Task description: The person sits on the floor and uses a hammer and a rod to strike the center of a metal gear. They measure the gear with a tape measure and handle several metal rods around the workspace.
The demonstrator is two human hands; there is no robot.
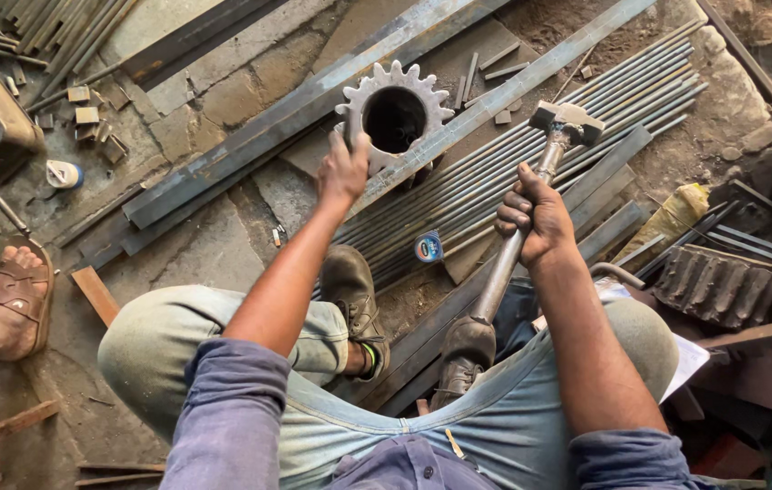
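Gripping the toothed gear [393,113] at its lower-left rim, my left hand [343,170] steadies it at upper centre on the steel bar [313,100]. My right hand [536,213] clenches the hammer [549,150], its handle running diagonally, head just right of the gear.

Bundle of thin steel rods [586,118] lay far right. Long flat bars [250,136] crossed far centre. Small tape roll [429,247] sat mid-floor. Sandalled foot [16,304] near left edge. Ribbed metal casting [720,283] right.
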